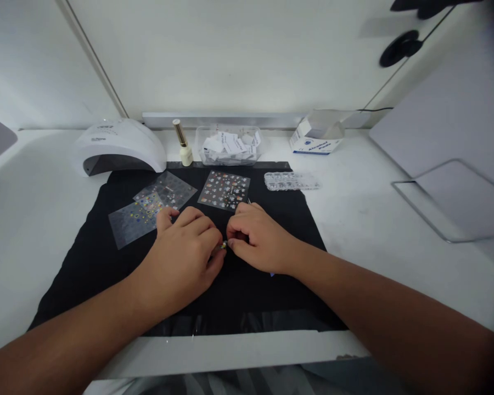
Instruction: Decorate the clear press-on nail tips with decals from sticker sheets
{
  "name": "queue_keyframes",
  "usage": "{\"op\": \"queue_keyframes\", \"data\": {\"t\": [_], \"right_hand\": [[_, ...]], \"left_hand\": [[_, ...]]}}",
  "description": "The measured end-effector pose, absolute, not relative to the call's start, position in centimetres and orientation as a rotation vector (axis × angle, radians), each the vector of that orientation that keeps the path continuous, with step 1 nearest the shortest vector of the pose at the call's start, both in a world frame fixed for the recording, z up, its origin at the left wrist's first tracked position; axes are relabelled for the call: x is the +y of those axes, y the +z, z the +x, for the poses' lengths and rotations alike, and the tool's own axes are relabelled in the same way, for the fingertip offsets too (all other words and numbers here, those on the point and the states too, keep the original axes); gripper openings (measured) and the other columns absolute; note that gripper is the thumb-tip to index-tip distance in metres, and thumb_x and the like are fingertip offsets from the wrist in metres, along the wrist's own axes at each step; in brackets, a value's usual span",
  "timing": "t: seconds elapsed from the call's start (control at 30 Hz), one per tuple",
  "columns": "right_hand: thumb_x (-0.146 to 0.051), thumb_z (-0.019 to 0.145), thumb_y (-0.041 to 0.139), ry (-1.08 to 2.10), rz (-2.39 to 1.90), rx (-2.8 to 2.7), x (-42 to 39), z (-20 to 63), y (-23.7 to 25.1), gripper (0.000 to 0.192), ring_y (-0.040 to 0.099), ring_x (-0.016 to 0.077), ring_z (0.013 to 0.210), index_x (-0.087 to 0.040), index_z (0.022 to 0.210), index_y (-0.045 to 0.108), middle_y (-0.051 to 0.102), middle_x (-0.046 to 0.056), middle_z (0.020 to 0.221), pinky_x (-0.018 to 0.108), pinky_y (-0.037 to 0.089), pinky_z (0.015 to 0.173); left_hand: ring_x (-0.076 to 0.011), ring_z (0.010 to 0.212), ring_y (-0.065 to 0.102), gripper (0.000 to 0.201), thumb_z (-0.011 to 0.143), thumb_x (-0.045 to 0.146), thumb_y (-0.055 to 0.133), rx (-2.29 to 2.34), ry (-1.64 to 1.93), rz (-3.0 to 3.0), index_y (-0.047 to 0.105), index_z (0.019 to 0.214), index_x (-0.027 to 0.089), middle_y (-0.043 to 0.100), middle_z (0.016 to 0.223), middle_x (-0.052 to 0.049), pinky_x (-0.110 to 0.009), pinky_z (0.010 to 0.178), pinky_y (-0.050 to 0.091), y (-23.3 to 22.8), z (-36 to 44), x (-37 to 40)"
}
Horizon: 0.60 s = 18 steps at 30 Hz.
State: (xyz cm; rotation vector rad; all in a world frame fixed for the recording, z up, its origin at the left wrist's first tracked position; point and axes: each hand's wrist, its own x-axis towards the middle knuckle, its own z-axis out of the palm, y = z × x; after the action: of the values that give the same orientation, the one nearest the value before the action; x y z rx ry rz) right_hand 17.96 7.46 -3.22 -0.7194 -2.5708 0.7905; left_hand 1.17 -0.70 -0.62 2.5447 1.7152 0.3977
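Note:
Above the black mat my left hand (pixel 189 252) is closed, its thumb and fingers pinching a small shiny piece with yellow on it (pixel 223 245). Most of that piece is hidden by the fingers, so its kind is unclear. My right hand (pixel 260 237) meets it from the other side, thumb and forefinger pressed together at its edge. A thin metallic tip (pixel 249 201) pokes out beyond the right knuckles; the rest is covered. Under the right wrist shows a bit of something blue (pixel 272 274). Sticker sheets with yellow and blue shapes (pixel 127 224) lie beside the left fingers.
Another sticker sheet (pixel 224 190) lies ahead of both hands on the black mat (pixel 94 241). Behind stand a white nail lamp (pixel 123 144), a polish bottle (pixel 185 153), a clear tub of packets (pixel 230 160), and an alcohol pads box (pixel 316 144). A clear compartment case (pixel 288 181) sits right.

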Motion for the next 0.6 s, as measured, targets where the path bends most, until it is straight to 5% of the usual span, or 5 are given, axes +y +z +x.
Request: {"op": "queue_keyframes", "data": {"t": [0.6], "right_hand": [[-0.005, 0.077, 0.052, 0.969, -0.817, -2.613, 7.19, 17.77, -2.58, 0.016, 0.047, 0.0163, 0.075, -0.017, 0.066, 0.052, 0.051, -0.001, 0.069, 0.035, 0.031, 0.08]], "left_hand": [[-0.0293, 0.094, 0.058, 0.013, 0.086, 0.022, 0.057, 1.709, 0.423, 2.548, 0.064, 0.076, 0.018, 0.07, 0.085, -0.005, -0.056, 0.087, 0.029, -0.7, 1.17, -0.71]]}}
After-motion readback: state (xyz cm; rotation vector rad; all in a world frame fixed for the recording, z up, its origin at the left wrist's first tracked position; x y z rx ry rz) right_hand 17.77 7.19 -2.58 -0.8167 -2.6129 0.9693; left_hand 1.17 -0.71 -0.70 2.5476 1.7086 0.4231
